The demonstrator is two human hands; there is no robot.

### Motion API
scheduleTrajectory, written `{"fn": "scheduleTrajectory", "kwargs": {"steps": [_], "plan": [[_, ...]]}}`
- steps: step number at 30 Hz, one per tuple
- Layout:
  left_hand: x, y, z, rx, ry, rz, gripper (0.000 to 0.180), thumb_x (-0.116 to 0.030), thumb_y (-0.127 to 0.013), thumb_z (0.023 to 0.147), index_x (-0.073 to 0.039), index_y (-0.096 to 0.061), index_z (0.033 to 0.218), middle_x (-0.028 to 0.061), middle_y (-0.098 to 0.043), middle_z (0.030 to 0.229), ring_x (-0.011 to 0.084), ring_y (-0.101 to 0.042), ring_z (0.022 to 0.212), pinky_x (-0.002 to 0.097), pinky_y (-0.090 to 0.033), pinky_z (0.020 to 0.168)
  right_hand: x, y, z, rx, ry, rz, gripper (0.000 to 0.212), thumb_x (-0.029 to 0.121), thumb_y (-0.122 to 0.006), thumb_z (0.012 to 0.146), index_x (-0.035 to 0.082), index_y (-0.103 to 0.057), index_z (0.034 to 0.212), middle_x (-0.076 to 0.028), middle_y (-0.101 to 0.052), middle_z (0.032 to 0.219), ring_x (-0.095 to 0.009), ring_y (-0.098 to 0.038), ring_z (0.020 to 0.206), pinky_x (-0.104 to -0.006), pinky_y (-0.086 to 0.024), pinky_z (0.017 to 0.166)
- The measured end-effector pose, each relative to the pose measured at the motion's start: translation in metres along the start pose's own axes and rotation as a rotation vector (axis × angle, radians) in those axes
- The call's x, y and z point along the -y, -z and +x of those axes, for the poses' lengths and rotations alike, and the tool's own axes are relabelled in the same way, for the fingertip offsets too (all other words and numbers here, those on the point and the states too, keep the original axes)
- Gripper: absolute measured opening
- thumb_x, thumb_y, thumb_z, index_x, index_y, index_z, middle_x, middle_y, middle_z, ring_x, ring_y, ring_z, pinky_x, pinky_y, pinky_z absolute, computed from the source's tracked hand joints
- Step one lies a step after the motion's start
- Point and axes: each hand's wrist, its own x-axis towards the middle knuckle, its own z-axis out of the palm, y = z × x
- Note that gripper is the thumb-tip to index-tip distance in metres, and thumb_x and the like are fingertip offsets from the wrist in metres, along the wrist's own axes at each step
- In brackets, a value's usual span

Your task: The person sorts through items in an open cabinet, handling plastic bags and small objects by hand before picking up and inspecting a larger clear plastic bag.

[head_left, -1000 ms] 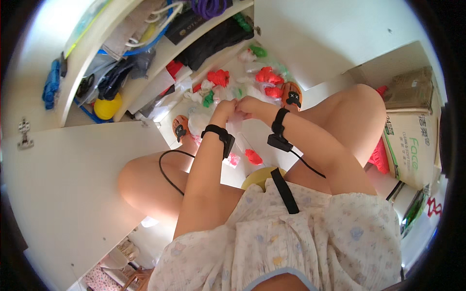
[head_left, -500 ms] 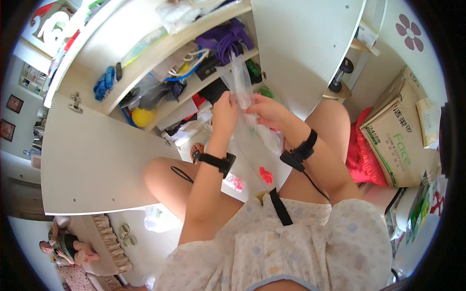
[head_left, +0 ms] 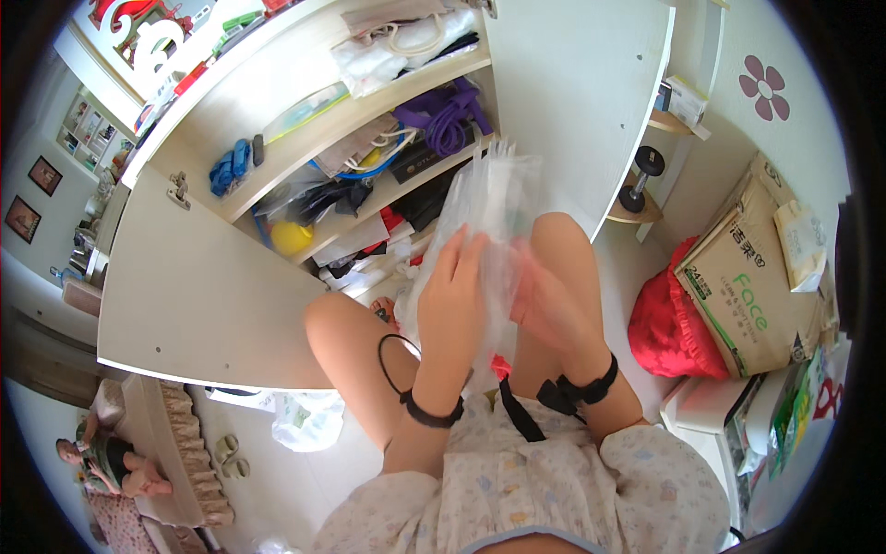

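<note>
Above the knees, left hand (head_left: 454,294) and right hand (head_left: 544,305) grip a clear plastic bag (head_left: 494,198) (crumpled).

Clear plastic bag (head_left: 489,212) (purple rope (head_left: 448,115) behind).

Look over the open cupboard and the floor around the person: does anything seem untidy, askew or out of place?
Yes. The cupboard shelves are crammed: purple cords and black straps spill over the edges. Both hands, left hand and right hand, hold a crumpled clear plastic bag.
</note>
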Motion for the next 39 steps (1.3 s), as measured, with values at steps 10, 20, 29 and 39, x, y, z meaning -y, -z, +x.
{"fn": "scheduleTrajectory", "kwargs": {"steps": [10, 20, 29, 39], "plan": [[-0.049, 0.048, -0.034, 0.043, -0.124, -0.165, 0.056, -0.019, -0.068, 0.083, 0.007, -0.047, 0.128, 0.0257, -0.051, 0.128, 0.0392, -0.054, 0.114, 0.0392, -0.047, 0.092, -0.019, -0.038, -0.043, 0.025, 0.242, -0.279, 0.052, 0.026, -0.048, 0.099, 0.003, -0.031, 0.143, -0.005, -0.051, 0.129, -0.015, -0.054, 0.113, -0.0311, -0.046, 0.094], [-0.043, 0.048, -0.048, 0.18, 0.022, -0.496, 0.04, -0.005, -0.055, 0.09, 0.0, -0.051, 0.129, 0.0223, -0.057, 0.119, 0.0344, -0.06, 0.103, 0.0343, -0.049, 0.084, -0.027, -0.016, -0.06, -0.035, 0.332, -0.309, 0.047, 0.016, -0.053, 0.097, 0.001, -0.038, 0.139, -0.003, -0.05, 0.13, -0.011, -0.049, 0.115, -0.0265, -0.04, 0.097], [-0.039, 0.032, -0.051, 0.121, 0.141, -0.538, 0.031, -0.006, -0.052, 0.094, 0.0, -0.056, 0.124, 0.0173, -0.063, 0.109, 0.0199, -0.061, 0.09, 0.0279, -0.049, 0.073, -0.034, -0.003, -0.057, -0.086, 0.376, -0.367, 0.041, 0.016, -0.051, 0.098, 0.001, -0.043, 0.135, -0.003, -0.053, 0.126, -0.011, -0.048, 0.116, -0.0263, -0.039, 0.099], [-0.02, 0.031, -0.052, 0.063, 0.215, -0.557, 0.037, 0.003, -0.049, 0.091, -0.001, -0.051, 0.128, 0.0103, -0.054, 0.126, 0.021, -0.054, 0.113, 0.0313, -0.046, 0.089, -0.044, 0.003, -0.041, -0.188, 0.229, -0.166, 0.039, 0.022, -0.046, 0.1, 0.001, -0.045, 0.133, -0.005, -0.056, 0.124, -0.013, -0.053, 0.114, -0.0291, -0.042, 0.097]]}}
